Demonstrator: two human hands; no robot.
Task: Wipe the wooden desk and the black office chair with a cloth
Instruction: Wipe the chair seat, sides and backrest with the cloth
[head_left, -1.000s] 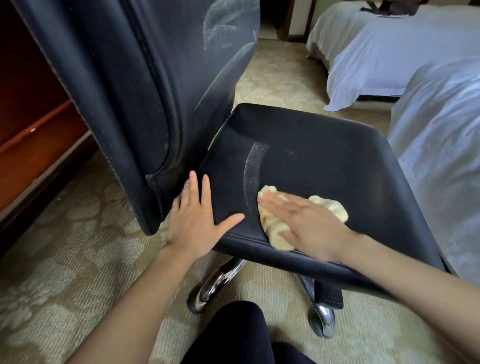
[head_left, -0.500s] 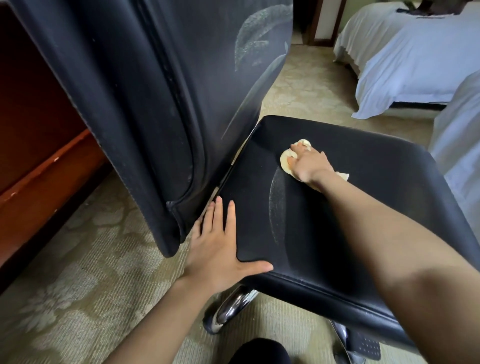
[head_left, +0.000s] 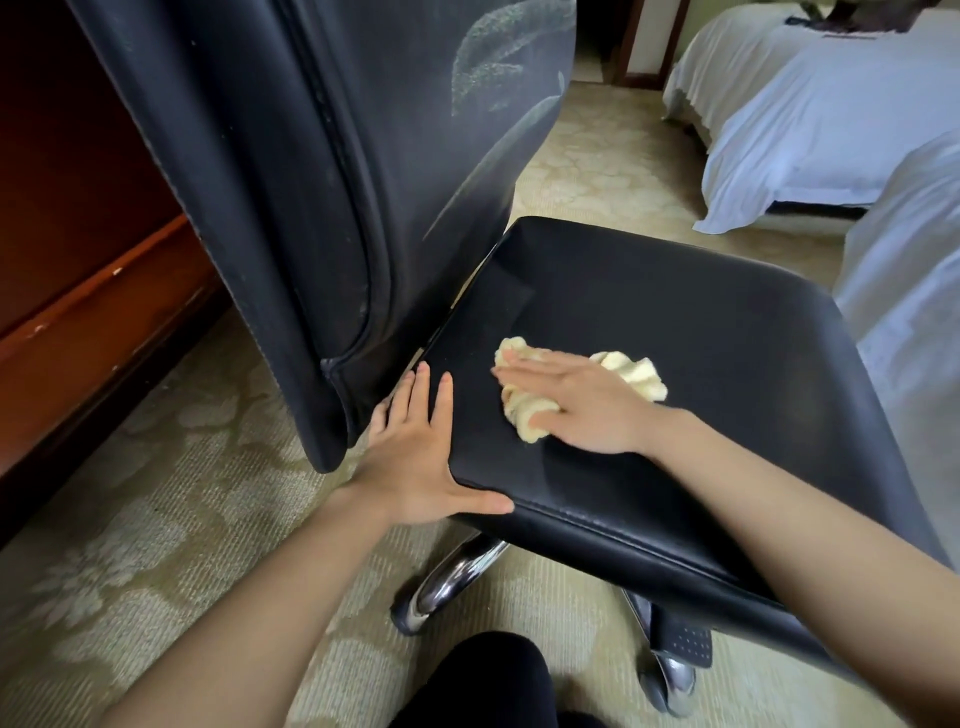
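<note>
Two hands lie flat on the black office chair's seat (head_left: 675, 312), fingers straight, gripping nothing. Left hand (head_left: 415, 457) rests on the near corner by the backrest (head_left: 291, 182), thumb along the front edge. Right hand (head_left: 582, 405) presses a crumpled pale-yellow cloth (head_left: 641, 371) onto the seat, near the left fingertips. Dusty smears on the backrest. Chrome base leg (head_left: 457, 577) on patterned carpet (head_left: 156, 493).
</note>
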